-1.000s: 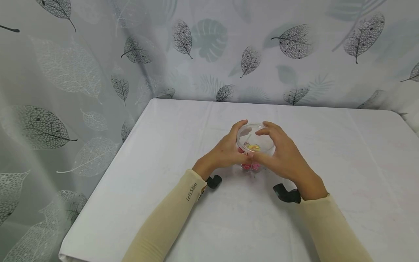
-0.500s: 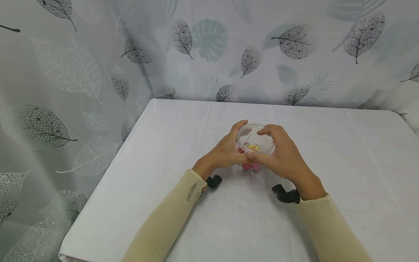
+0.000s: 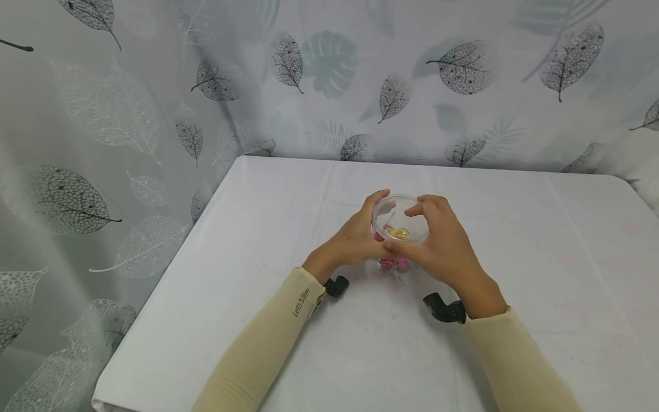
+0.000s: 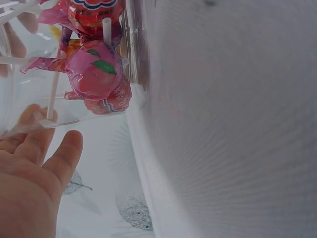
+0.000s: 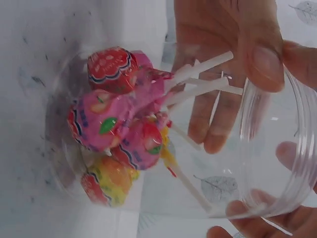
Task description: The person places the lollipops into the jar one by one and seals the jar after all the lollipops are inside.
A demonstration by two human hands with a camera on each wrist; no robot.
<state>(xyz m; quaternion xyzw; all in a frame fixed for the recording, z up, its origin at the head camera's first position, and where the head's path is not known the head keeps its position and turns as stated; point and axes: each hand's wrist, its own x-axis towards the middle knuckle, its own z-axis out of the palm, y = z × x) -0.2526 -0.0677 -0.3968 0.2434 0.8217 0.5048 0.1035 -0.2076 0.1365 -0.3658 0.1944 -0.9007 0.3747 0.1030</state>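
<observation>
A clear plastic jar [image 5: 208, 168] with a clear lid [image 3: 382, 230] stands on the table and holds several wrapped lollipops. Pink lollipops [image 5: 99, 119], a red one [image 5: 113, 69] and a yellow one [image 5: 116, 176] lie heads down, their white sticks [image 5: 205, 67] pointing up. My left hand [image 3: 355, 237] grips the jar's upper side, its fingers spread behind the wall in the right wrist view. My right hand [image 3: 445, 246] holds the lid's edge, thumb at the front and fingers round the far side. The two thumbs meet at the front of the rim.
A white cloth covers the table [image 3: 288, 189]. Behind it and to the left hangs a leaf-patterned curtain [image 3: 319, 109]. Dark wrist camera mounts [image 3: 444, 309] sit under both wrists, beside beige sleeves [image 3: 268, 337].
My right hand has shifted slightly left round the lid, its thumb sliding left and its fingers drawing in from the far edge. The left hand and the jar stay put.
</observation>
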